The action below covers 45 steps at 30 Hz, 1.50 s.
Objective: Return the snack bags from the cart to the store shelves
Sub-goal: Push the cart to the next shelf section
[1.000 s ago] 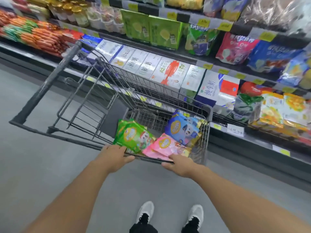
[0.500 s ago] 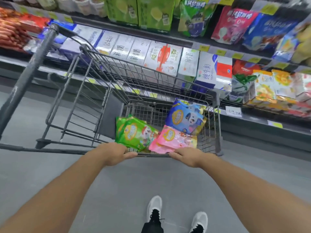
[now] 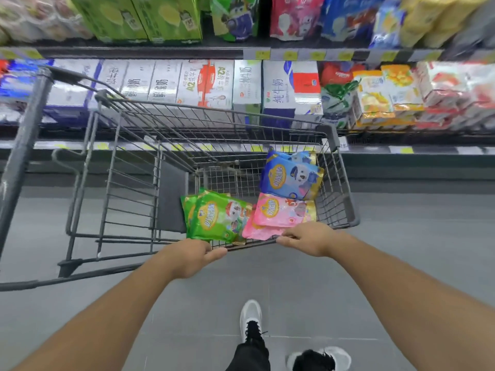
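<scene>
Head view: three groups of glossy snack bags lie in the basket of a grey wire shopping cart (image 3: 241, 121). The green snack bags (image 3: 218, 216) sit at the near left, the pink snack bags (image 3: 278, 214) just beside them on the right and touching, and the blue snack bags (image 3: 290, 176) lean against the cart's right wall behind the pink ones. The left hand (image 3: 188, 257) and the right hand (image 3: 308, 238) each have fingers curled over the cart's near rim, gripping it. Beyond the cart's far wall stand the store shelves (image 3: 160, 52), with white milk cartons (image 3: 166, 81) on the middle tier and green boxes (image 3: 150, 17) above. The cart stands between the person and the shelves. White shoes (image 3: 250, 314) show on the grey floor (image 3: 415, 236).
</scene>
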Motion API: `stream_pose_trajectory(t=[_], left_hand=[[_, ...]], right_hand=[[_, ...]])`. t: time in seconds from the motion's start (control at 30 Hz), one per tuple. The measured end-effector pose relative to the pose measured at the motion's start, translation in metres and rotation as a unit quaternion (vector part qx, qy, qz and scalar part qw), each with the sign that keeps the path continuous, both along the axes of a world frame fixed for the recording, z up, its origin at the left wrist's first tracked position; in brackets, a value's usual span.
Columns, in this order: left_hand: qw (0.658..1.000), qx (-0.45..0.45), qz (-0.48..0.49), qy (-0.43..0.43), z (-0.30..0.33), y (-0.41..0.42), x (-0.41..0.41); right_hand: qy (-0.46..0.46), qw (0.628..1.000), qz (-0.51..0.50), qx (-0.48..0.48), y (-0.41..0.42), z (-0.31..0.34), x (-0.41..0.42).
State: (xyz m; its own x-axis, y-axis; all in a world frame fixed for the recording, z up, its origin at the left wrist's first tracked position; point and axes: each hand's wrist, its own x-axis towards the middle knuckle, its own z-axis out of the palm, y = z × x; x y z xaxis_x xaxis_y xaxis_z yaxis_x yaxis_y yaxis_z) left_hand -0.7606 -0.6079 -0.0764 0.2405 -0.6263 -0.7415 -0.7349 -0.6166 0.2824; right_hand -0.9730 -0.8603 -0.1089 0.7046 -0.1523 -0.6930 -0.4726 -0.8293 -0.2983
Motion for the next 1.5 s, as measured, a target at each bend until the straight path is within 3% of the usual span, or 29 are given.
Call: stream_pose_trajectory(t=[0.17, 0.67, 1.5], left_hand=[[0.999, 0.000, -0.017, 0.033, -0.003, -0.050, -0.064], [0.995, -0.023, -0.088, 0.036, -0.002, -0.249, -0.285], [0.987, -0.014, -0.156, 0.039, -0.014, -0.568, -0.663]], right_hand=[[-0.028, 0.999, -0.028, -0.007, -0.043, -0.002, -0.074], [-0.064, 0.993, -0.049, -0.082, -0.218, -0.006, -0.309], [-0.098, 0.986, -0.067, -0.119, -0.519, -0.009, -0.707]])
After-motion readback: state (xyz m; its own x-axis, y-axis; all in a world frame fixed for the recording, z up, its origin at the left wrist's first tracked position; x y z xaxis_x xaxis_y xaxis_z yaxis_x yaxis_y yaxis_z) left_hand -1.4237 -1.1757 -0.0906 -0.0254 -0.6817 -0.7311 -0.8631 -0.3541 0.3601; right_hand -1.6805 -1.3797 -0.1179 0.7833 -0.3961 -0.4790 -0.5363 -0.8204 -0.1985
